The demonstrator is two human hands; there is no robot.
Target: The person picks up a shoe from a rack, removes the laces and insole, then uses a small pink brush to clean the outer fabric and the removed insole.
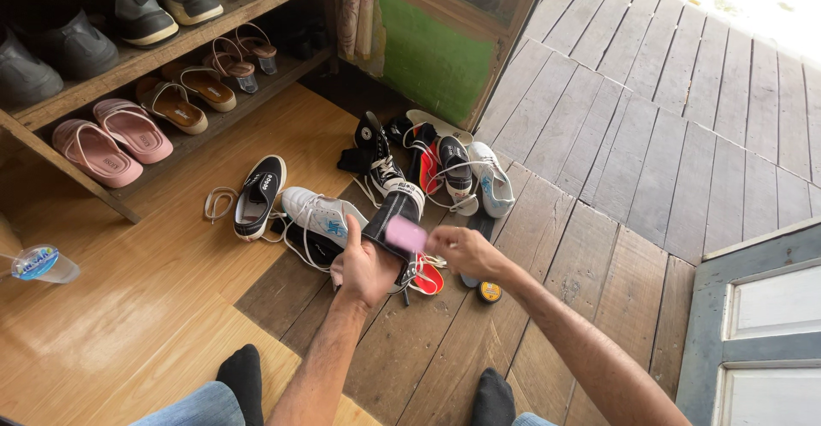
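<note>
Two hands meet over a pile of shoes on the wood floor: the left hand (366, 268) is wrapped around a black high-top sneaker (395, 221), holding it up off the boards. The right hand (462, 251) pinches a small pink cloth (405, 234) against the sneaker's side. Just below sits a little round tin (489, 292), with a white sneaker (321, 214) beside the left hand.

Shoes pile (428, 169) on the floor – shelf (171, 45) behind-left, tin (489, 292) right of the hands.
</note>
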